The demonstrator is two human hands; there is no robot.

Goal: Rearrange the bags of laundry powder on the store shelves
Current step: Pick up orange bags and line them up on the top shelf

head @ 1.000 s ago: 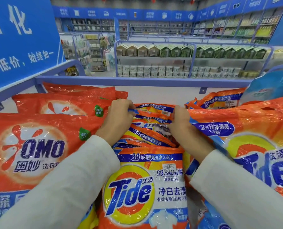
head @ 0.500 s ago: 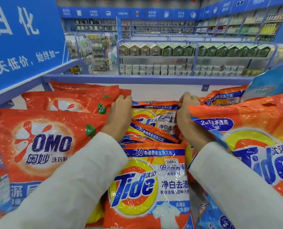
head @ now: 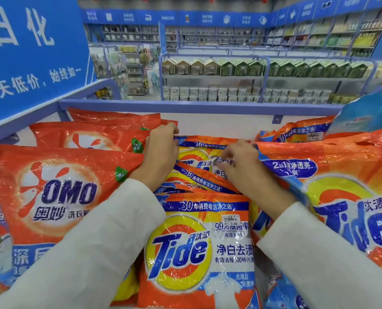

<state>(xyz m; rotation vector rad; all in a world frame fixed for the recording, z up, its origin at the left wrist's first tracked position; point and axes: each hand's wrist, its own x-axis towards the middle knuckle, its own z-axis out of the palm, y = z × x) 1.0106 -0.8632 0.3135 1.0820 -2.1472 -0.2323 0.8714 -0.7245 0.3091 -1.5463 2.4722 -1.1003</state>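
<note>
A row of small orange-and-yellow Tide bags lies overlapped down the middle of the shelf bin. My left hand (head: 162, 150) grips the top left corner of the rearmost small Tide bag (head: 199, 150). My right hand (head: 241, 161) lies on that bag's face near its right side, fingers curled on the plastic; the hand is blurred. The nearest small Tide bag (head: 199, 248) lies face up below my wrists. Large OMO bags (head: 58, 195) fill the left side and a large Tide bag (head: 346, 197) the right.
A blue sign panel (head: 29, 52) rises at the left. The bin's blue back rail (head: 196, 105) runs across behind the bags. A blue pack (head: 368, 114) stands at the far right. Shelves of boxes and tubs stand beyond the aisle.
Both hands pushed the rearmost small Tide bag back and upright toward the rail. My right hand has since come off its right edge onto its face.
</note>
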